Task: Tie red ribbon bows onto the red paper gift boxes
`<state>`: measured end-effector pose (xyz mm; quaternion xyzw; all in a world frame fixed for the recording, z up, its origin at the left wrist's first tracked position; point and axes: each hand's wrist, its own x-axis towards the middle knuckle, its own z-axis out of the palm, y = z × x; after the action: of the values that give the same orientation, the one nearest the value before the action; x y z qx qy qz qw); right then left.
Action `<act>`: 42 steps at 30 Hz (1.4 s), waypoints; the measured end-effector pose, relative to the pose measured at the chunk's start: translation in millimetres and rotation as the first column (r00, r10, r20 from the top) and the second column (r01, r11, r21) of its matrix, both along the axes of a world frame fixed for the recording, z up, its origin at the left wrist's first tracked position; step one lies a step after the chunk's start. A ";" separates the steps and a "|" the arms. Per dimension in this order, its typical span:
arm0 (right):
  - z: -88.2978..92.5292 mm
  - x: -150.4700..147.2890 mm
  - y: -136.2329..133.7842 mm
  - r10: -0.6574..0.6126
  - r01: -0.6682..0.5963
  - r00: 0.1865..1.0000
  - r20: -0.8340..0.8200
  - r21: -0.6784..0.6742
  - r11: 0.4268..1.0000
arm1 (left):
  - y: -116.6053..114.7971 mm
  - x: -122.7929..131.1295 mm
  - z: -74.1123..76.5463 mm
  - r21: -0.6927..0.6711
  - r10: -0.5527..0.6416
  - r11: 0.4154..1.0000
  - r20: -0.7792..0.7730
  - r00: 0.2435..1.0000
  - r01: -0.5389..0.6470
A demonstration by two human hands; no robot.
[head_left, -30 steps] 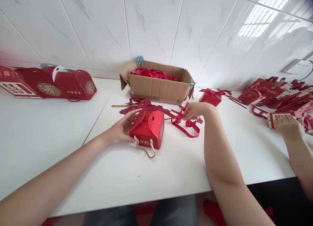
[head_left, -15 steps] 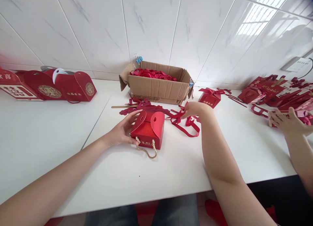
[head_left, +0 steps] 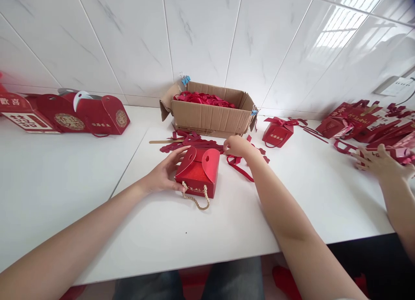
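Observation:
A small red gift box (head_left: 196, 172) with overlapping curved flaps stands on the white table, its twisted gold cord handle (head_left: 201, 206) hanging at the front. Around the left side of this box is my left hand (head_left: 167, 172), thumb at the front and fingers at the back. Just behind and to the right of the box, my right hand (head_left: 238, 146) reaches down with fingers pinched together among the ribbons. What sits between those fingertips is hidden. A loop of red ribbon (head_left: 241, 171) lies beneath my right wrist. Flat dark red strips (head_left: 202, 144) are piled behind the box.
A cardboard box (head_left: 210, 116) full of red ribbon stands against the tiled wall. A bow-tied red box (head_left: 278, 132) is to its right. Several red cartons (head_left: 74, 116) line the left. At far right, another person's hand (head_left: 384, 161) works beside more red boxes (head_left: 372, 118).
My right hand has moved left, from the ribbon loop to the strips close by the gift box. My left hand keeps its hold on the box.

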<state>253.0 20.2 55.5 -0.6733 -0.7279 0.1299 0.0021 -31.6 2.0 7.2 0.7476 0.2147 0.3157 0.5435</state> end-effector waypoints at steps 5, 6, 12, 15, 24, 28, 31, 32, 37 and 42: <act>44.6 6.8 -28.0 0.028 -0.019 0.994 -0.109 0.080 0.997 | -5.0 1.6 -3.6 0.059 0.098 0.994 -0.019 0.995 -0.097; 55.7 6.5 -37.7 0.053 -0.030 0.975 -0.215 0.109 0.994 | -6.0 2.0 -4.0 0.069 0.117 0.991 -0.021 0.993 -0.115; 92.1 -10.9 -84.4 0.195 -0.135 0.910 -0.366 0.183 0.974 | -6.3 2.6 -6.2 0.095 0.117 0.989 -0.005 0.993 -0.116; 91.3 -18.6 -87.3 0.215 -0.171 0.918 -0.332 0.157 0.973 | -5.0 1.9 -7.8 0.108 0.117 0.988 -0.019 0.993 -0.114; 87.0 -24.1 -88.3 0.240 -0.189 0.926 -0.291 0.192 0.963 | -2.8 1.4 -11.2 0.133 0.095 0.987 -0.018 0.995 -0.091; 86.3 -32.0 -90.3 0.312 -0.241 0.907 -0.283 0.260 0.935 | -2.9 0.9 -11.7 0.137 0.090 0.987 -0.020 0.996 -0.087; 84.4 -37.7 -89.5 0.388 -0.304 0.887 -0.250 0.316 0.899 | -3.9 0.6 -10.9 0.137 0.099 0.986 -0.030 0.995 -0.095; 83.6 -38.9 -89.0 0.405 -0.321 0.884 -0.234 0.324 0.890 | -4.2 0.6 -10.5 0.139 0.101 0.986 -0.033 0.994 -0.096; 79.4 -41.7 -86.7 0.438 -0.364 0.875 -0.205 0.318 0.875 | -4.6 0.9 -8.9 0.142 0.097 0.986 -0.028 0.995 -0.092; 73.1 -44.1 -82.5 0.413 -0.312 0.868 -0.275 0.345 0.885 | -4.8 1.1 -8.6 0.144 0.094 0.986 -0.029 0.995 -0.089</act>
<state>208.9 -62.4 128.7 -0.4824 -0.8417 0.1344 0.2019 -30.6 -2.8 -1.3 0.7792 0.2354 0.3415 0.4699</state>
